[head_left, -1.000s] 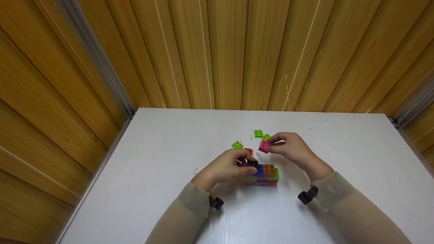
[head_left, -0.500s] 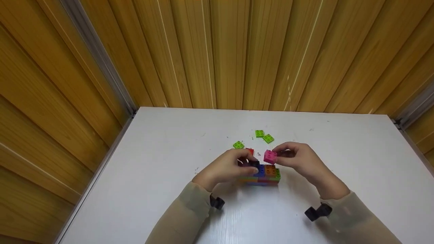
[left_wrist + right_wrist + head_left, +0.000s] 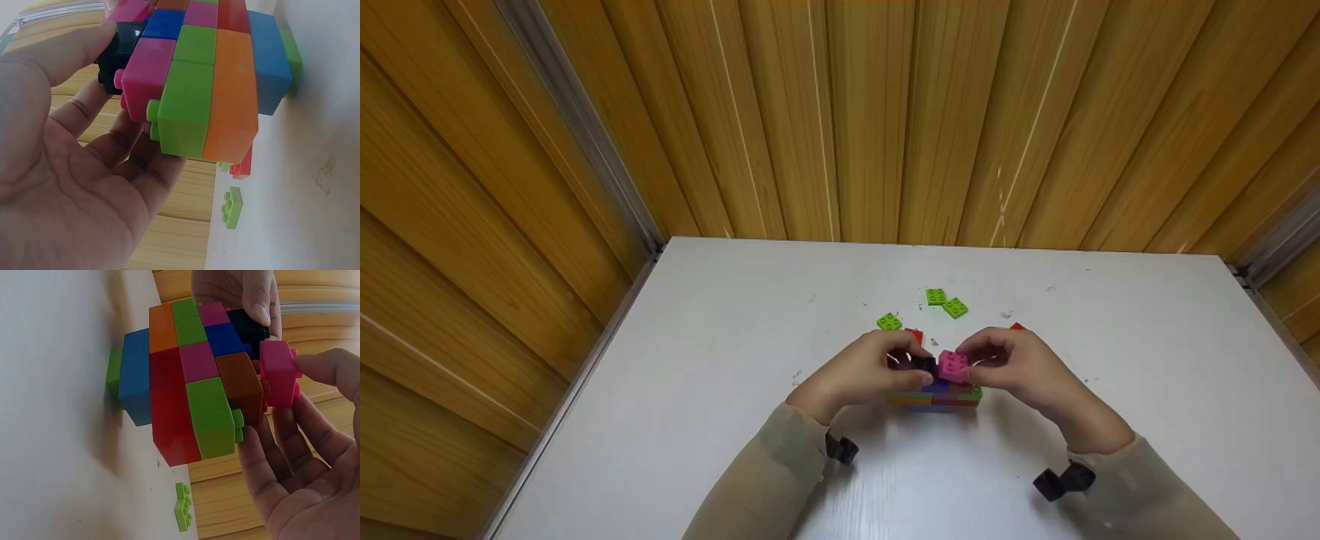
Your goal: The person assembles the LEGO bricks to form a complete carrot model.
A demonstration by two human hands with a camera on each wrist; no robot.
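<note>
A stepped wall of toy building bricks (image 3: 936,399) stands on the white table, its layers blue, orange, red, green, pink and brown. On its top layer sits a black brick (image 3: 121,50), pinched by the thumb and fingers of my left hand (image 3: 859,371). My right hand (image 3: 1024,371) pinches a pink brick (image 3: 952,366) by its right end. In the right wrist view that pink brick (image 3: 278,374) is close over the brown brick (image 3: 242,382) and beside the black one. The left hand covers the wall's left end in the head view.
Behind the wall lie several loose bricks: a green one (image 3: 889,322), two more green bricks (image 3: 955,307) farther back, and a red brick (image 3: 915,335). Another red piece (image 3: 1017,327) shows partly behind the right hand. Wood-patterned panels (image 3: 870,120) rise past the table's far edge.
My right hand has brought the pink brick from near the green bricks toward me, over the wall's top. The left hand stays on the black brick.
</note>
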